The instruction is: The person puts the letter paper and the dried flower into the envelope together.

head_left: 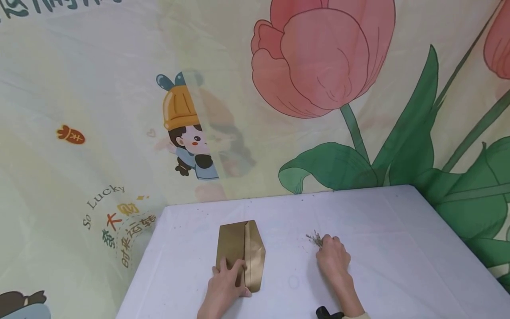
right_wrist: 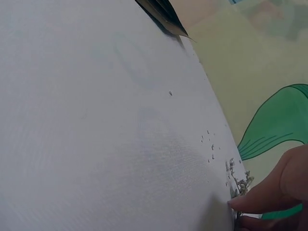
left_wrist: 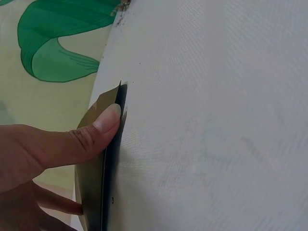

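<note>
A gold envelope (head_left: 232,239) lies on the white table with its pointed flap folded out to the right. My left hand (head_left: 225,283) holds it near its lower end, fingers bent over the face and the thumb at the near edge. In the left wrist view the thumb (left_wrist: 108,120) presses along the envelope's edge (left_wrist: 91,173). To the right, my right hand (head_left: 334,257) pinches a small sprig of dried flowers (head_left: 316,239) low over the table. The right wrist view shows the sprig's tiny heads (right_wrist: 244,182) beside the fingertips; its stem is mostly hidden by the hand.
Tiny dark crumbs (right_wrist: 211,147) are scattered on the white table (head_left: 287,217) near the sprig and along the back edge. Behind the table hangs a printed cloth (head_left: 239,88) with tulips and a cartoon figure. A black object (head_left: 327,313) shows by the right wrist.
</note>
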`<state>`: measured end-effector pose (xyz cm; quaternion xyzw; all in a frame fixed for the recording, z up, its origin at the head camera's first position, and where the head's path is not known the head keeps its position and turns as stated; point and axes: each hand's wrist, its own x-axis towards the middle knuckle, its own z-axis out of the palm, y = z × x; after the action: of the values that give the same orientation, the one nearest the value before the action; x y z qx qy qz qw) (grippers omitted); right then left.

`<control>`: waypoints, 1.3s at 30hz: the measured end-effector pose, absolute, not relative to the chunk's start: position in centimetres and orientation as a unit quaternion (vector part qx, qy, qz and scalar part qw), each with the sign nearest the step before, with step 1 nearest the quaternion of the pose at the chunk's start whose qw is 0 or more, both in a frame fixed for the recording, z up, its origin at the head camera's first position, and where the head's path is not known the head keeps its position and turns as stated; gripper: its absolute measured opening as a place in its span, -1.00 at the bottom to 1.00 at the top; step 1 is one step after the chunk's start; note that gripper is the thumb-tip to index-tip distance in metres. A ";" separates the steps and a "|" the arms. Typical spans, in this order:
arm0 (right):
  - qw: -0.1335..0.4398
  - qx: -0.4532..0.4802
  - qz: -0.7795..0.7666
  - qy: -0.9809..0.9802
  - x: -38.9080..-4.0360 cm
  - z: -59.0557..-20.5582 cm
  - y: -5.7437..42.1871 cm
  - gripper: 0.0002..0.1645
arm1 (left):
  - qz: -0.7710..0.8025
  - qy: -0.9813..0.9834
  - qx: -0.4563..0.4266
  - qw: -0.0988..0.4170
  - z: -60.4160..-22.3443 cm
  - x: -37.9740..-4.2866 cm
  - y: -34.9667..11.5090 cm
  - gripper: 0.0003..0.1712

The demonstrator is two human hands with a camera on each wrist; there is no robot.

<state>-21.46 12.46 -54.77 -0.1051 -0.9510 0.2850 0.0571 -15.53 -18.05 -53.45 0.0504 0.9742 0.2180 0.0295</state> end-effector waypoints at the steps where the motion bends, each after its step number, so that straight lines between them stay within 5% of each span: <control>1: 0.057 -0.104 0.284 -0.951 -21.5 -54.7 12.4 -0.74 | 0.218 0.974 0.050 0.029 -53.4 -15.5 -18.1 -0.21; 26: 0.039 -0.094 0.362 -0.927 -21.3 -53.9 11.4 -0.69 | 0.231 0.971 0.046 0.031 -53.3 -15.6 -17.9 -0.22; 39: -0.025 -0.088 0.429 -0.899 -21.7 -54.1 9.8 -0.71 | 0.225 0.973 0.044 0.026 -53.3 -15.5 -18.2 -0.21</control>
<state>-21.69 9.80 -54.11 -0.0882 -0.8989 0.4285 -0.0251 -15.51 -18.23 -53.26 0.0438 0.9730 0.2251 0.0255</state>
